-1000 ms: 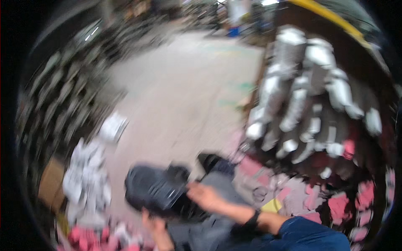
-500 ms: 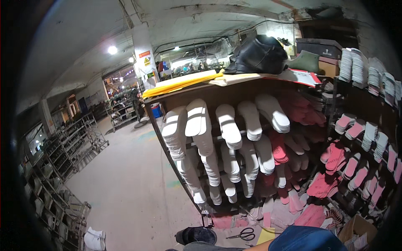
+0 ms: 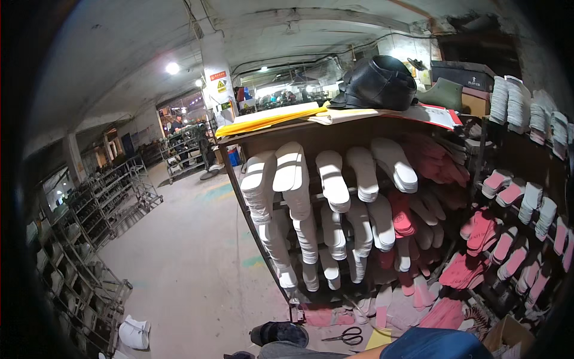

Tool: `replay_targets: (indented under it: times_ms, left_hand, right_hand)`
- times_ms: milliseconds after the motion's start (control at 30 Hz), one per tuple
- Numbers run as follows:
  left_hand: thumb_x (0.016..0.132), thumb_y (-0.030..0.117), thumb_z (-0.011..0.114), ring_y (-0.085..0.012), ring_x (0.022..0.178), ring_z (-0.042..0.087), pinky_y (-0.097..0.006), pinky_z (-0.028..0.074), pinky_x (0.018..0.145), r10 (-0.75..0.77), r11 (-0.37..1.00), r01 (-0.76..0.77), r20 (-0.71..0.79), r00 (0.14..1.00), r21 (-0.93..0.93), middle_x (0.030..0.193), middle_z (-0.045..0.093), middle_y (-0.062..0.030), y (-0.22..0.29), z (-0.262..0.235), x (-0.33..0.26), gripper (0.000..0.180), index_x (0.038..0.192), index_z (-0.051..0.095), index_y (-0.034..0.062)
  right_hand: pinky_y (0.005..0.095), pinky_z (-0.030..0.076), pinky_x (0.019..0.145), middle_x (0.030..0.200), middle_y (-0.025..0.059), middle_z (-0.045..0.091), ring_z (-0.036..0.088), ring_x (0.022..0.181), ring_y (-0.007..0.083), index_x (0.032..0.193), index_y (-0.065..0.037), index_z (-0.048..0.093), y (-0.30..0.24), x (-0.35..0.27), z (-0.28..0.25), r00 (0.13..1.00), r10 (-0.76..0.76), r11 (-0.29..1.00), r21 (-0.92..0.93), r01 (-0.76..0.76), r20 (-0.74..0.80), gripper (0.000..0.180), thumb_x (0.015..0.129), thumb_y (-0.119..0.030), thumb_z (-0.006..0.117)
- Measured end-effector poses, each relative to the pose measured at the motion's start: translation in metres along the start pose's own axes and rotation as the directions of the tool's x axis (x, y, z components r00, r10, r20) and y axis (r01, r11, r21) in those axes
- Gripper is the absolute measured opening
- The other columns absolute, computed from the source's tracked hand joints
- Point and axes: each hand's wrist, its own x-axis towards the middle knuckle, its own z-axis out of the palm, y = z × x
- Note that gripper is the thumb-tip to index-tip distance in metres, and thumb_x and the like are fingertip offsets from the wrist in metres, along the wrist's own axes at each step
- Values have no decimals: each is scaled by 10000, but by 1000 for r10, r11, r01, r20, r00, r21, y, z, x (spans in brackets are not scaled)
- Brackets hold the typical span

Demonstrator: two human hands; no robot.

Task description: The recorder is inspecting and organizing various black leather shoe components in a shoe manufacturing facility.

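The head view looks up and out across a workshop, and neither the left hand nor the right hand is in the picture; only a strip of bare forearm (image 3: 368, 353) and a blue sleeve (image 3: 436, 346) show at the lower edge, so how open either hand is, or whether it holds anything, cannot be told. Nearest to that forearm, a pair of black-handled scissors (image 3: 345, 337) lies on the concrete floor (image 3: 197, 263), just beside a yellow scrap (image 3: 378, 338) and a dark shoe (image 3: 278, 332). Directly behind them stands a wooden rack (image 3: 263, 143) packed with stacks of white insoles (image 3: 332, 179) hung toe-down in rows, with pink insoles (image 3: 402, 210) mixed in toward the right. More pink insoles (image 3: 443, 314) lie heaped at the foot of the rack. On top of the rack sit yellow sheets (image 3: 269, 119), papers and a black leather piece (image 3: 378, 84), with an olive shoe last (image 3: 443, 94) beside it. To the right, darker shelves carry further white and pink insoles (image 3: 508, 194). At far left, empty metal racks (image 3: 89, 239) line the floor, and a white piece (image 3: 134, 332) lies near their base.
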Motion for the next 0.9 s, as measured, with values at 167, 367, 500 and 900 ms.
replay_targets:
  times_ms: [167,367,500,900]
  left_hand:
    - [966,303,427,-315,1218,470,-480,366,1047,51,991,-43,58,997,-123,1322,487,-169,10,-19,-4,476,1333,395,2]
    - [939,251,531,-304,1185,496,-452,365,1043,97,985,-113,-125,987,-127,1304,519,-143,6,-71,2,436,1279,475,-16]
    - [897,101,585,-259,1043,590,-391,466,924,145,984,-159,-163,976,-79,1166,596,-121,2,-72,3,359,1223,507,-24]
    - [899,102,581,-261,1098,565,-395,434,970,233,971,-232,-23,972,55,1203,581,-123,1,-59,-6,392,1256,470,-15]
  right_hand:
    - [379,477,815,929,145,622,601,920,296,1007,-26,587,0,8,-11,979,117,993,-13,-117,169,314,875,-310,610]
    - [326,490,753,933,120,643,621,869,243,992,-23,650,2,-2,-15,978,172,981,-106,-160,116,394,763,-328,750]
    - [298,452,852,1013,131,640,602,967,226,1055,54,622,0,7,-33,852,375,918,-21,-395,365,543,746,-369,765]
    - [289,429,836,970,102,640,574,948,182,988,26,648,-1,8,-55,927,177,982,1,-188,330,347,764,-214,761]
